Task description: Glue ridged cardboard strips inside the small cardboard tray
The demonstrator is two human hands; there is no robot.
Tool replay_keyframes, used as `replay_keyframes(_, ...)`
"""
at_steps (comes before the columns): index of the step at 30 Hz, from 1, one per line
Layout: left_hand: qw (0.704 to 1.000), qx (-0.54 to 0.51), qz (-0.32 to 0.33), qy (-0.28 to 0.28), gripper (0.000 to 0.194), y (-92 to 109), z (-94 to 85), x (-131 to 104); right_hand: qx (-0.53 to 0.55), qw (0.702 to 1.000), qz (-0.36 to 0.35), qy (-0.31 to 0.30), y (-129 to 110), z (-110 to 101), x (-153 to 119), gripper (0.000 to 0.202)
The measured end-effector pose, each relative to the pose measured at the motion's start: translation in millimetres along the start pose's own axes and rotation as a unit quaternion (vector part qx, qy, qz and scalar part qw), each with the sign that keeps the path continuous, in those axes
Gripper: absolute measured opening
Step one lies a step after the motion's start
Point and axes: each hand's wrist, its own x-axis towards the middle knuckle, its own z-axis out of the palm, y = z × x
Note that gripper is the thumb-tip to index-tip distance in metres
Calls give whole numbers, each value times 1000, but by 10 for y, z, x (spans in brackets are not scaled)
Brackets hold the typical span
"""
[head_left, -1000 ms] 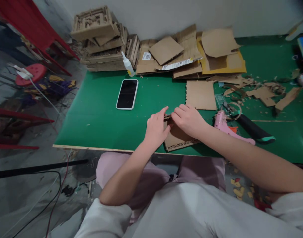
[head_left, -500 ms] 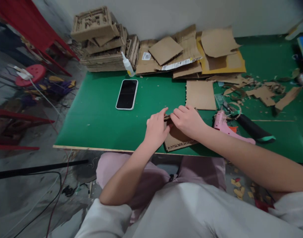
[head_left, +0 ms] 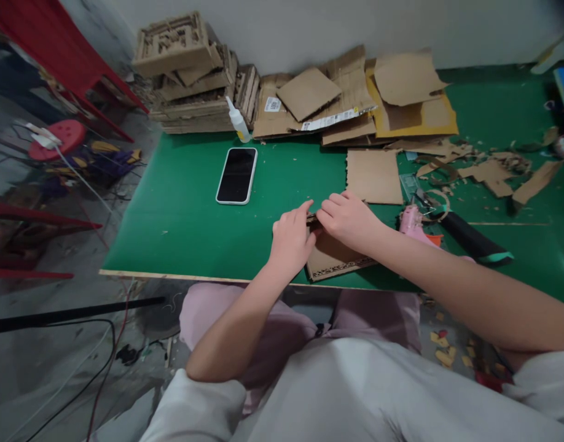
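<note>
A brown cardboard piece [head_left: 340,256] with a rough strip along its near side lies at the front edge of the green table. My left hand [head_left: 290,241] grips its far left corner, thumb on the cardboard and index finger stretched past it. Fingers curled, my right hand [head_left: 349,221] presses on the far edge of the same piece, close beside the left fingertips. What lies under the right fingers is hidden. Behind the hands is a square cardboard sheet [head_left: 374,176] with a jagged left side.
A phone [head_left: 236,175] lies left of the hands, a glue bottle [head_left: 238,120] behind it. Stacked cardboard frames [head_left: 178,46] and flat cardboard [head_left: 309,93] line the wall. At right are a pink glue gun [head_left: 411,222], a black-handled tool [head_left: 470,236] and scraps [head_left: 491,175].
My right hand has shifted very slightly up and its forearm now covers more of the pink glue gun. The left hand has hardly moved.
</note>
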Motion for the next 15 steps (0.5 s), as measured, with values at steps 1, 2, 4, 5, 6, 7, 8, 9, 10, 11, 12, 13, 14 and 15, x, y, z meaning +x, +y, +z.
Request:
replay_keyframes(1,1000,1,1,0,53,2,0,-1,-1,1000,-1,1,-1,1,-10,16)
replay_keyframes(2,1000,3,1,0,54,3,-1,-1,-1,1000,-2,1,-2,2,-19,15)
replay_keyframes(4,1000,5,3,0,53,3,1,0,0,1000,-1,-3,-3,-1,-35,15)
replay_keyframes(5,1000,7,4,2,53,2,3,1,1,1000,2,-7,-2,-3,-39,15)
replay_keyframes(6,1000,7,4,3,52,-1,5,2,1,1000,5,-10,-1,-7,-42,15)
replay_keyframes(7,1000,7,5,5,52,-4,9,2,2,1000,10,-13,0,-11,-44,14)
replay_keyframes(8,1000,6,4,6,52,-8,13,3,3,1000,14,-14,-1,-15,-44,14)
replay_keyframes(9,1000,4,4,8,51,-11,16,4,4,1000,19,-13,-3,-18,-44,13)
replay_keyframes(10,1000,0,4,10,50,-15,19,5,7,1000,23,-10,-6,-20,-44,13)
replay_keyframes(11,1000,-3,3,12,49,-18,20,7,10,1000,27,-7,-9,-20,-45,13)
replay_keyframes(12,1000,-7,3,16,47,-21,19,9,14,999,32,-3,-11,-20,-47,13)
replay_keyframes(13,1000,-11,4,20,45,-24,16,12,18,999,35,1,-9,-18,-51,14)
replay_keyframes(14,1000,-14,5,24,43,-28,11,16,22,999,38,6,-1,-16,-59,15)
replay_keyframes(15,999,-19,8,28,40,-33,3,20,29,999,43,10,17,-14,-71,16)
